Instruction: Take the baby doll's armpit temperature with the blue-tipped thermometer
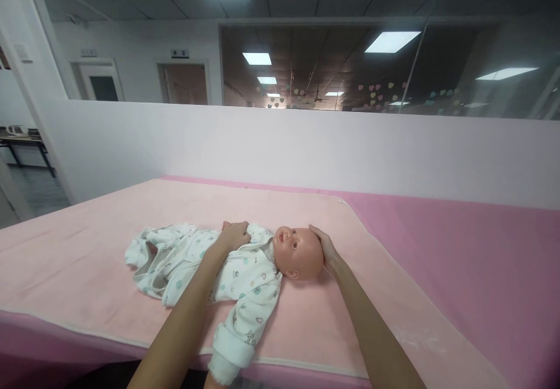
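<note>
A baby doll point(300, 255) lies on its back in a white romper point(245, 275) with small green and grey prints, its head to the right. My left hand point(235, 236) rests on the far side of the doll's chest, fingers curled on the cloth near its far arm. Cupped against the crown of the doll's head is my right hand point(324, 246); part of its fingers is hidden behind the head. The near sleeve point(242, 330) stretches toward me, over the front edge. The romper's legs lie loosely bunched at the left.
Under the doll a pale pink pad point(306, 319) covers a darker pink sheet point(459, 249). A low white wall point(306, 150) closes off the far side, with a window above it. A table point(26, 142) stands beyond the opening at the far left.
</note>
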